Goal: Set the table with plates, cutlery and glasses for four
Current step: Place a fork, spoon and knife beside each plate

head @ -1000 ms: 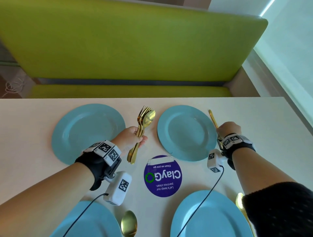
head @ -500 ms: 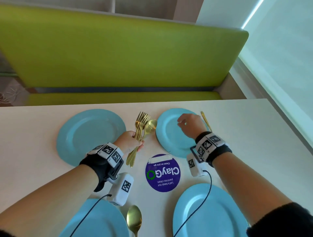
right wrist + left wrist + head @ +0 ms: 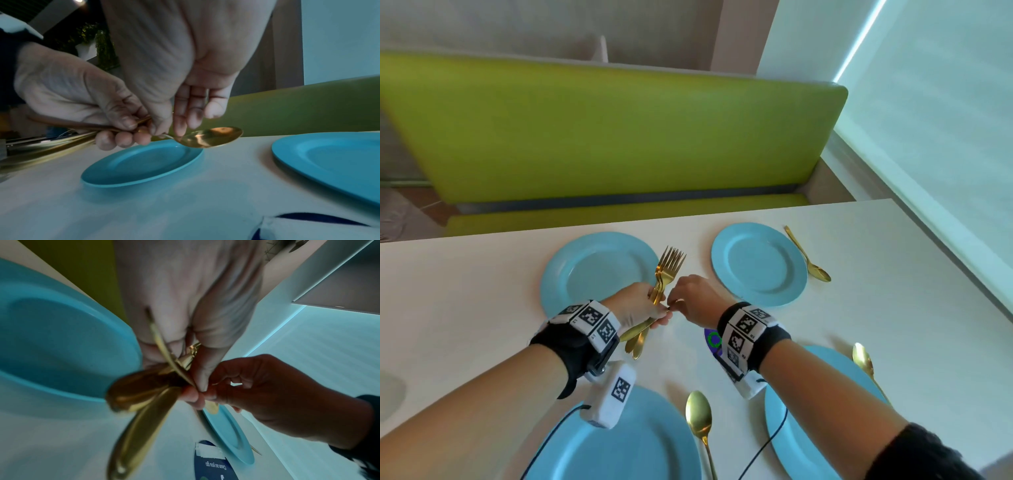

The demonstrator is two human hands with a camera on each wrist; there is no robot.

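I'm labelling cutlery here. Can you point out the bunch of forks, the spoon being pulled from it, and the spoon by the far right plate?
bunch of forks (image 3: 670,262): head view, tines.
spoon being pulled (image 3: 213,137): right wrist view, bowl.
far right spoon (image 3: 819,273): head view, bowl.

White table (image 3: 876,308), long edge against a green bench. Four blue plates on it: far-left plate (image 3: 592,270), far-right plate (image 3: 758,263), near-left plate (image 3: 640,442), near-right plate (image 3: 825,407). Gold spoon (image 3: 808,255) just right of far-right plate; second spoon (image 3: 700,421) between the near plates; third spoon (image 3: 863,359) at near-right plate's right rim. Round purple sticker (image 3: 711,341) mid-table, mostly hidden.
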